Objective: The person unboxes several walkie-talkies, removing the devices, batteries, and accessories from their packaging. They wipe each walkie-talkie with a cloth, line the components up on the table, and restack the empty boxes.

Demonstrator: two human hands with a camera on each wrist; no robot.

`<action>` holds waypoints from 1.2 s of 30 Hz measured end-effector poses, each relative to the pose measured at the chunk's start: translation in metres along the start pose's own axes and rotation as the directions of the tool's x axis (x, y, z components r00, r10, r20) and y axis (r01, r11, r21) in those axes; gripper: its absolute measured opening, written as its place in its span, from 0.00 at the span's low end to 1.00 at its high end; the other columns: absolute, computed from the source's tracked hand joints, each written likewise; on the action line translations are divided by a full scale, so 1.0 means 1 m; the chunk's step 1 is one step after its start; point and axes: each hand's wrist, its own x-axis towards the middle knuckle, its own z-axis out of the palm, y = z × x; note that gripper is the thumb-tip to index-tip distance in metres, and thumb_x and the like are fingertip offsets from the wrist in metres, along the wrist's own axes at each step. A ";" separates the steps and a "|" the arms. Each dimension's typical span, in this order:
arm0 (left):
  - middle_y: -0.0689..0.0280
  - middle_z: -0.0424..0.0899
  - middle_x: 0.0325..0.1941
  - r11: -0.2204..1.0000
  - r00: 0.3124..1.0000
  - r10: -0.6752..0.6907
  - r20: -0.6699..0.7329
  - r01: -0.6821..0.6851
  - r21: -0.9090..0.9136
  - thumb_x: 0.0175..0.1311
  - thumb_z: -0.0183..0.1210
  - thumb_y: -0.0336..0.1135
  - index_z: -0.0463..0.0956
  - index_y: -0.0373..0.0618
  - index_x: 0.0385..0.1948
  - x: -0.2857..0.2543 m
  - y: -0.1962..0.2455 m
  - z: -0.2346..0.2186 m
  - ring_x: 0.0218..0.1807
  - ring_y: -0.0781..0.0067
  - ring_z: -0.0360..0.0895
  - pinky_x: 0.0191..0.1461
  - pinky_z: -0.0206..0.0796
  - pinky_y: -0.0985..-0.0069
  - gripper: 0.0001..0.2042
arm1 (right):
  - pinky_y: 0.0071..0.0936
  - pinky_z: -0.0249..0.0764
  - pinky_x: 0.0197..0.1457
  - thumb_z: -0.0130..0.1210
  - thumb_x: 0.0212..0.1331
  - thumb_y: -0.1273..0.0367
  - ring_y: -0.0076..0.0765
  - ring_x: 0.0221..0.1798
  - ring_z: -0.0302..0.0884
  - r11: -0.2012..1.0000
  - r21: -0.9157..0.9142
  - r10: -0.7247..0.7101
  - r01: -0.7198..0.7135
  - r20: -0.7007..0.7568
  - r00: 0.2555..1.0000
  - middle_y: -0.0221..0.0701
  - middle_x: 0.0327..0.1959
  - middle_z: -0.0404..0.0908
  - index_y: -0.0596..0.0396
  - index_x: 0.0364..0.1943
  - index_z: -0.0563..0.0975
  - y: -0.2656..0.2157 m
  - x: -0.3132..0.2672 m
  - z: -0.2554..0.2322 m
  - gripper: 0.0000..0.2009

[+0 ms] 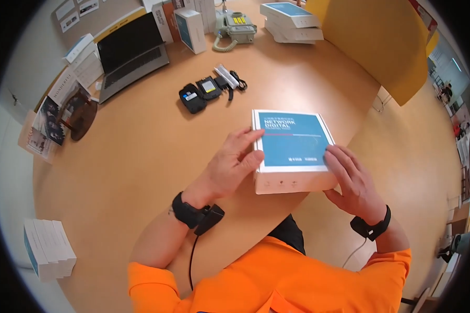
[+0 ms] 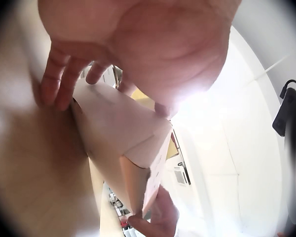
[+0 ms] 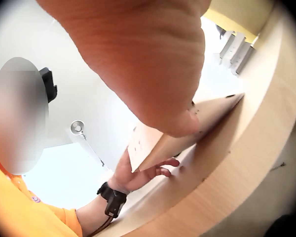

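A white box with a blue "NETWORK DIGITAL" top (image 1: 296, 143) sits at the table's right front edge. My left hand (image 1: 230, 164) holds its left side, the thumb near the top's edge. On the opposite side my right hand (image 1: 354, 182) grips the right front corner, fingers on the top edge and thumb lower down. In the left wrist view the box (image 2: 118, 123) shows its white side beneath my left hand (image 2: 138, 44). The right wrist view has the box (image 3: 172, 143) between my right hand (image 3: 143, 64) and my left hand (image 3: 133, 175).
Black pouches (image 1: 193, 98) and a cable (image 1: 239, 81) lie mid-table. Behind stand a laptop (image 1: 133, 57), an upright box (image 1: 190, 30), a telephone (image 1: 236, 28) and stacked boxes (image 1: 292, 23). A yellow partition (image 1: 381, 44) is at right; more boxes (image 1: 49, 245) stand at left.
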 end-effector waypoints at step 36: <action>0.58 0.67 0.69 0.923 0.976 -0.217 -0.003 0.205 -0.325 0.58 0.58 0.23 0.52 0.42 0.75 0.000 0.023 -0.008 0.61 0.70 0.72 0.63 0.68 0.72 0.39 | 0.26 0.75 0.46 0.61 0.65 0.69 0.30 0.42 0.78 0.965 0.223 0.259 -0.140 -0.711 0.654 0.35 0.44 0.80 0.59 0.53 0.77 0.093 0.130 -0.029 0.15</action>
